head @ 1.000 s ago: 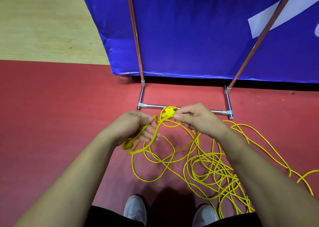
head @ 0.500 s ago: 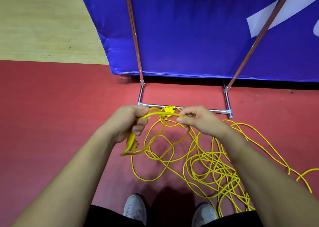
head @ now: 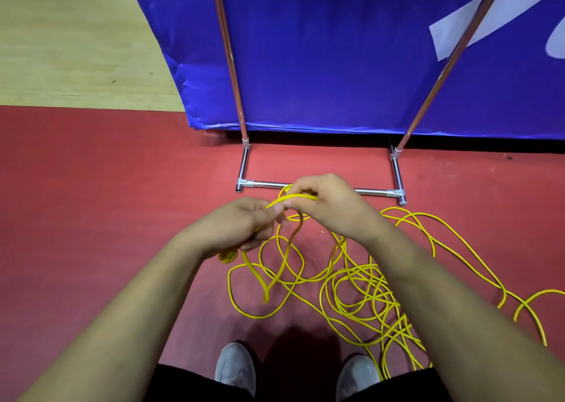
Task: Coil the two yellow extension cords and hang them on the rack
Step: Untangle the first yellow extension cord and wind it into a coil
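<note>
Just in front of the rack's (head: 263, 184) base bar, the left hand (head: 241, 227) and right hand (head: 330, 205) both curl their fingers round a loop of yellow extension cord (head: 301, 197). More cord lies in a loose tangle (head: 356, 282) on the red floor (head: 107, 202), on the person's side of the rack.

Bright, even light from above; a soft shadow lies on the floor (head: 91, 187) near the shoes (head: 235, 368); the edges curve

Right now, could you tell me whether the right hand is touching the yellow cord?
Touching: the head view shows the right hand with its fingers curled round the yellow cord.
</note>
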